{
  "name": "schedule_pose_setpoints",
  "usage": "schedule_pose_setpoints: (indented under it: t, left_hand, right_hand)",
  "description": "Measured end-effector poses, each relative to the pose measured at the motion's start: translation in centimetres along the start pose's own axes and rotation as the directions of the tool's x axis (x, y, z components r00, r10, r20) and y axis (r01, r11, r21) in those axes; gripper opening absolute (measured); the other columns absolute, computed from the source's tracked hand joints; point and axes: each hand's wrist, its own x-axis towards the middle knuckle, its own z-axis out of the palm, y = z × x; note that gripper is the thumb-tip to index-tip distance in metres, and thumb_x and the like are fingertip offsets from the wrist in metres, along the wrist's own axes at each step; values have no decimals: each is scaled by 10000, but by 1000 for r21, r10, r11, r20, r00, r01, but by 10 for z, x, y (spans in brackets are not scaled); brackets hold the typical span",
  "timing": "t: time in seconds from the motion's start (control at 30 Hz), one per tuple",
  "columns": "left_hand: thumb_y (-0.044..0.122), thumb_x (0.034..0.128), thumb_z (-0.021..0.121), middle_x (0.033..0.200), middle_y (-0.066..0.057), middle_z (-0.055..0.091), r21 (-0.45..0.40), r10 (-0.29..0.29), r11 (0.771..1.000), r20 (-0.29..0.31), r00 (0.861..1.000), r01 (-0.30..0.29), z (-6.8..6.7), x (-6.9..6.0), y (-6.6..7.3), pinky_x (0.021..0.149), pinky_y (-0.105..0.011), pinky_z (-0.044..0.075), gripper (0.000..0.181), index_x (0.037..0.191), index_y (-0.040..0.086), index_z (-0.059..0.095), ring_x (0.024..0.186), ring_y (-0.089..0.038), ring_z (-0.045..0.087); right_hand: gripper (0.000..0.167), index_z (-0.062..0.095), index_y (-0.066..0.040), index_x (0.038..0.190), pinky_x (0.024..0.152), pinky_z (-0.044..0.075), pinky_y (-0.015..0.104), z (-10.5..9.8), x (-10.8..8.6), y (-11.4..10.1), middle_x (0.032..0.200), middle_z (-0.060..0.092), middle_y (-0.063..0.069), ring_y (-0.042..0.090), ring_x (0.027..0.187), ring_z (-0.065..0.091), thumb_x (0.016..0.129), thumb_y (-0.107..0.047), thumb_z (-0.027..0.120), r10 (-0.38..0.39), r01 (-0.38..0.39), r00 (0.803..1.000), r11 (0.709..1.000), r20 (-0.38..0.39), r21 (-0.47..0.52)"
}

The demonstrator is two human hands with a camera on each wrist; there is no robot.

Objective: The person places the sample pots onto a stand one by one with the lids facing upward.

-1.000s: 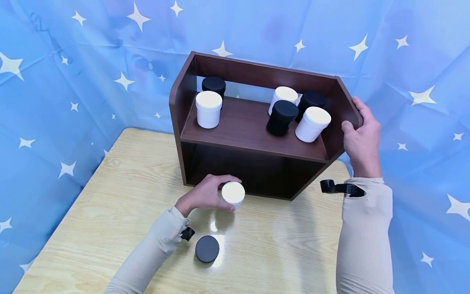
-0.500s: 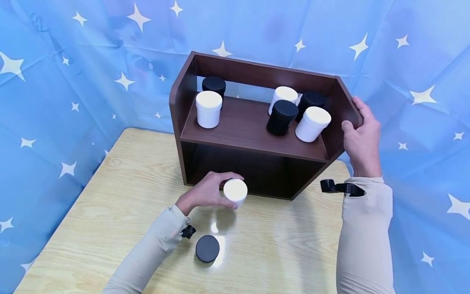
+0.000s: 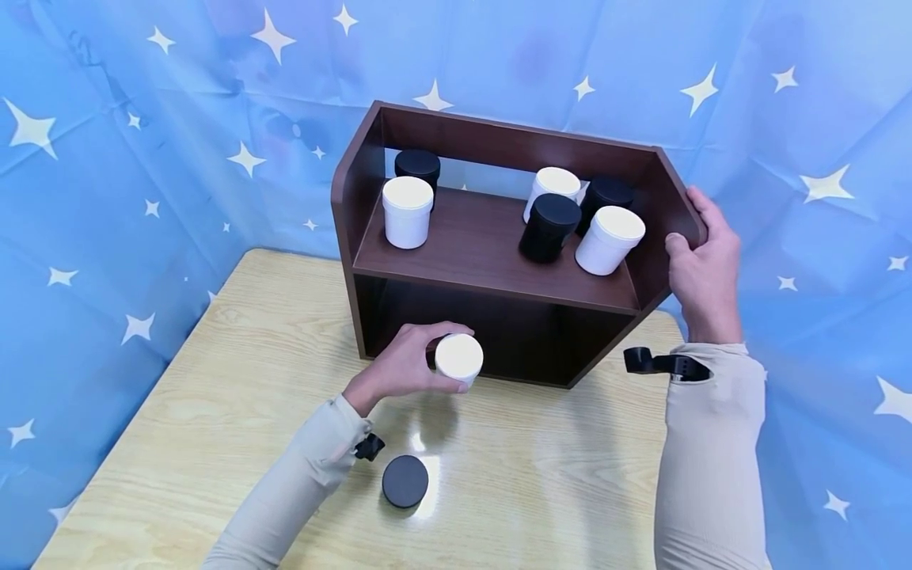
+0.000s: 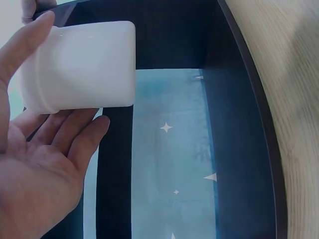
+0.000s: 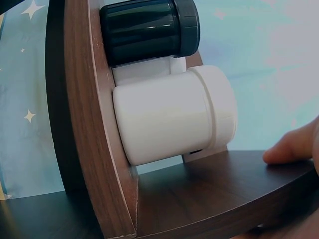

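Note:
My left hand [image 3: 406,362] grips a white lidded jar [image 3: 459,358] between thumb and fingers, in front of the lower compartment of a dark brown wooden shelf [image 3: 492,289]. In the left wrist view the white jar [image 4: 87,67] is clear of the shelf boards. My right hand [image 3: 705,273] holds the slanted right side panel of the shelf, thumb inside and fingers round the outer edge. Close to it on the upper board stand a white jar [image 3: 609,241] and a black jar [image 3: 550,228]. Behind these are another white jar [image 3: 554,188] and a black jar [image 3: 604,198].
At the upper board's left end stand a white jar [image 3: 408,212] and, behind it, a black jar [image 3: 419,165]. A black-lidded jar [image 3: 405,481] sits on the wooden table [image 3: 235,380] near my left forearm. A blue star-printed curtain [image 3: 285,142] hangs behind.
My left hand has lifted the white jar slightly and brought it a little closer to the shelf's lower compartment. The right hand keeps its hold on the side panel.

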Motion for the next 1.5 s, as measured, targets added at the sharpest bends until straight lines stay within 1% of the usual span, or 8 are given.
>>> schedule_pose_setpoints:
  t: [0.23,0.4,0.47,0.67,0.83,1.07,1.23,1.5]
  left_hand:
    - [349,655,928,1124,71,742,-6,-9,1000,-17,1000,9,-5,2,4,897,-315,540,673,1267,235,672,1028,-112,654]
    - [342,661,928,1140,26,747,-16,-5,1000,-47,999,4,-7,0,7,833,-265,556,693,1293,215,673,978,-115,681]
    - [331,662,930,1150,12,748,-30,-5,1000,-58,998,3,-8,0,8,842,-258,565,698,1298,205,673,983,-121,687]
    - [328,667,929,1162,22,745,-57,-9,998,-73,997,4,-12,-1,14,901,-286,577,694,1298,198,673,1039,-133,679]
    - [337,663,929,1143,37,748,-56,1,998,-85,996,-6,-15,0,18,883,-286,578,693,1294,208,675,1018,-125,683]
    - [318,650,938,1116,33,747,-70,13,997,-101,995,-20,-18,0,24,871,-279,580,697,1282,194,673,992,-123,691]
    - [310,650,940,1114,25,736,-84,16,996,-112,994,-25,-23,1,29,880,-285,581,706,1287,193,660,994,-128,696]
    - [337,657,934,1113,29,735,-44,13,999,-142,990,-20,-32,1,36,856,-296,576,667,1251,217,656,981,-130,692]
  right_hand:
    - [630,392,-334,1529,958,421,203,1,0,-2,1609,368,-37,167,1321,448,976,-33,395,3,-3,1000,1000,-3,-22]
    - [627,379,-345,1534,966,422,217,1,-1,-3,1615,356,-51,174,1331,443,985,-43,399,11,-11,1000,999,5,-31]
    - [627,379,-349,1533,965,422,220,2,-1,-2,1617,353,-49,178,1332,441,986,-44,401,14,-14,1000,1000,8,-27]
    - [620,379,-359,1530,949,424,210,2,-2,0,1615,355,-43,172,1320,450,988,-57,395,9,-9,1000,999,8,-44]
    - [621,369,-355,1537,962,422,206,1,-2,-1,1617,351,-48,168,1331,442,992,-60,392,14,-13,1000,998,12,-55]
    - [612,366,-374,1533,1000,422,224,-1,-3,-1,1630,326,-34,186,1366,428,1002,-72,399,43,-43,999,999,19,-10]
    - [612,375,-367,1531,976,423,193,-2,-3,-2,1632,323,-34,186,1367,422,999,-65,404,42,-42,999,999,19,12]
    - [619,394,-336,1530,927,424,157,-1,-1,-2,1624,336,-33,179,1347,426,985,-43,404,13,-13,1000,1000,8,22]
